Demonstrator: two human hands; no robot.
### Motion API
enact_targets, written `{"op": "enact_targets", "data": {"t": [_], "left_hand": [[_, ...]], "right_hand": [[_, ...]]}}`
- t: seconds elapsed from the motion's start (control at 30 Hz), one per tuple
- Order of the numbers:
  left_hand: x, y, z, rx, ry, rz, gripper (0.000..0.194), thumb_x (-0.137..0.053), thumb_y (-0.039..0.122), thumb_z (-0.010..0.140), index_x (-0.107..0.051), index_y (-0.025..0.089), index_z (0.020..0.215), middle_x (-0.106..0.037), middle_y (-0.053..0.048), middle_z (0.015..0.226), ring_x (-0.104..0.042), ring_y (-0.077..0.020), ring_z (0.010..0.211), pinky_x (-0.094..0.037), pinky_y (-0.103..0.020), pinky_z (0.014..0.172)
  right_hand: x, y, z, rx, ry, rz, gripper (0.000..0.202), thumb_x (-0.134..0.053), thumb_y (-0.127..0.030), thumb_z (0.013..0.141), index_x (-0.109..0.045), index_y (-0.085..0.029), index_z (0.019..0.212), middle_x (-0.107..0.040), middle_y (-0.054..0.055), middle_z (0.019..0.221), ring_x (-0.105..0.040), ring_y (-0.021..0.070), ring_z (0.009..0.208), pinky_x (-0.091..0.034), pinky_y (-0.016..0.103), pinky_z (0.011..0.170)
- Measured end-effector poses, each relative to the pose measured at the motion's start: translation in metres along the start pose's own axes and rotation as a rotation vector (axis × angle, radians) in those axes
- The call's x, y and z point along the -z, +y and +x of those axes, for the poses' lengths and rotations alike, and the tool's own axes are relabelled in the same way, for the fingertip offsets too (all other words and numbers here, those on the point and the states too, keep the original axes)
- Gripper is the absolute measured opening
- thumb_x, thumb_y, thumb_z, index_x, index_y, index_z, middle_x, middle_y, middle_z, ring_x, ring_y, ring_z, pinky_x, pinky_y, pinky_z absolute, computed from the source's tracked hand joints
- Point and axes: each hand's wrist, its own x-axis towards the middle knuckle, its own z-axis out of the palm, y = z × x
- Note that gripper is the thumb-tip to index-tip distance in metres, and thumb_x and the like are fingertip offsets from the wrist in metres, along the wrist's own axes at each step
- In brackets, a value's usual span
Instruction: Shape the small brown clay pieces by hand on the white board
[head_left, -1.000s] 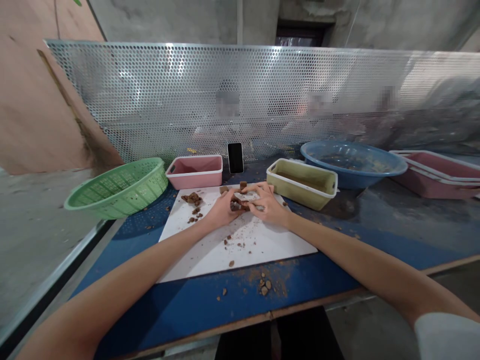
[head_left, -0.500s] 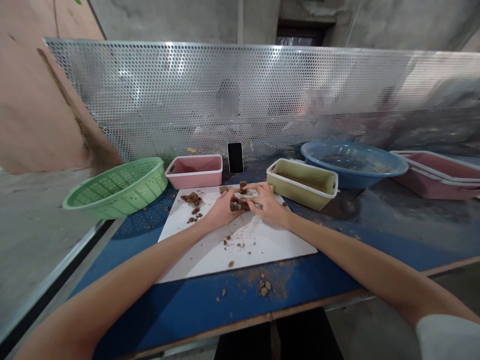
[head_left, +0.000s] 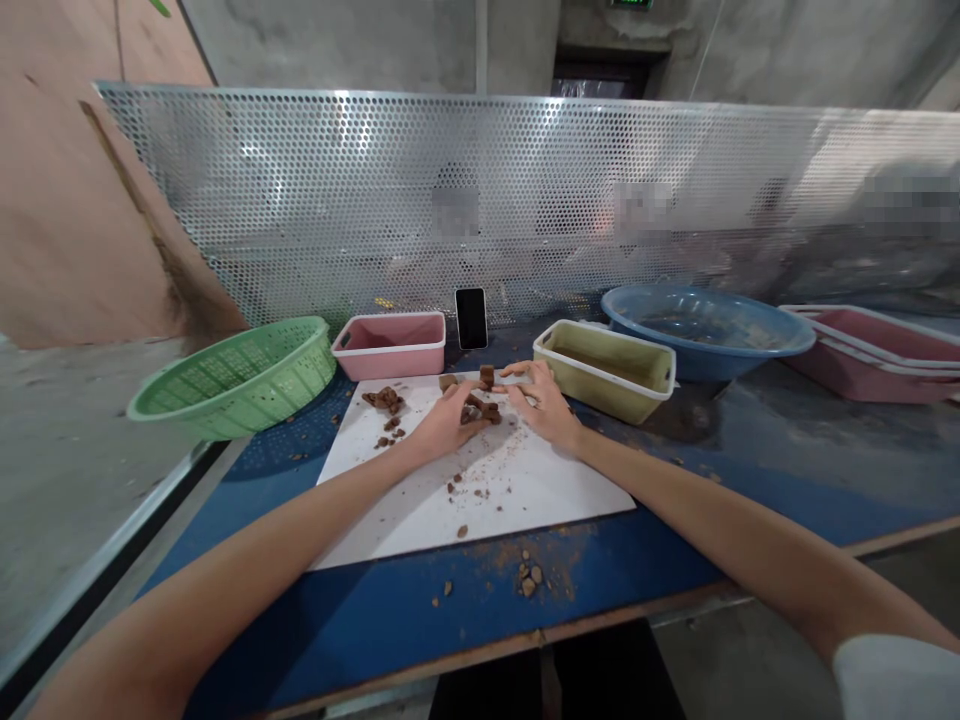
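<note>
On a white board [head_left: 525, 475] lies a dark brown, clay-like lump [head_left: 487, 411] with a rough surface. My left hand [head_left: 444, 422] curls around its left side, thumb below and fingers above. To the right, my right hand [head_left: 546, 408] is open, fingers spread and pointing toward the lump. A small brown block [head_left: 487, 376] stands just beyond the fingertips, and a second brown piece [head_left: 448, 382] sits behind my left hand. At the board's left is a pile of brown chunks [head_left: 384, 399], with smaller crumbs nearer me.
Behind the board stand a pink basket [head_left: 390, 360], a phone [head_left: 471, 318] and an olive basket [head_left: 600, 378]. A green colander [head_left: 232, 385] is at left; a blue basin [head_left: 709, 345] and pink baskets [head_left: 885, 370] are at right. Perforated metal sheet [head_left: 375, 200] closes off the back.
My right hand has drawn back to the right, away from the brown lump, and its fingers have spread. More of the lump shows. My left hand has hardly moved.
</note>
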Motion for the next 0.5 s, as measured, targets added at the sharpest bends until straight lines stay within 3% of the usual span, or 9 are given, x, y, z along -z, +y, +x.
{"op": "enact_targets", "data": {"t": [0.17, 0.37, 0.5], "left_hand": [[0.012, 0.005, 0.006, -0.056, 0.017, 0.119, 0.054, -0.066, 0.031, 0.097, -0.049, 0.023, 0.148, -0.066, -0.015, 0.13, -0.062, -0.0324, 0.123, -0.053, -0.051, 0.106], [0.056, 0.023, 0.021, 0.038, -0.148, 0.243, 0.067, -0.074, 0.048, 0.092, -0.049, 0.026, 0.15, -0.063, -0.014, 0.132, -0.061, -0.0356, 0.127, -0.051, -0.049, 0.106], [0.064, 0.029, 0.022, 0.054, -0.224, 0.296, 0.064, -0.072, 0.048, 0.092, -0.05, 0.026, 0.148, -0.067, -0.012, 0.121, -0.059, -0.0369, 0.129, -0.049, -0.047, 0.105]], "right_hand": [[0.0, 0.004, 0.0, -0.008, 0.021, 0.003, 0.041, -0.046, -0.039, 0.111, -0.085, -0.033, 0.104, -0.068, 0.008, 0.127, -0.054, 0.0314, 0.125, -0.04, 0.056, 0.115], [-0.002, 0.006, 0.0, -0.004, 0.025, 0.008, 0.044, -0.045, -0.041, 0.111, -0.086, -0.03, 0.102, -0.069, 0.01, 0.122, -0.055, 0.0312, 0.122, -0.04, 0.056, 0.112], [-0.003, 0.006, 0.001, 0.004, 0.031, 0.006, 0.044, -0.046, -0.041, 0.112, -0.086, -0.028, 0.097, -0.069, 0.01, 0.12, -0.055, 0.0303, 0.12, -0.041, 0.054, 0.109]]}}
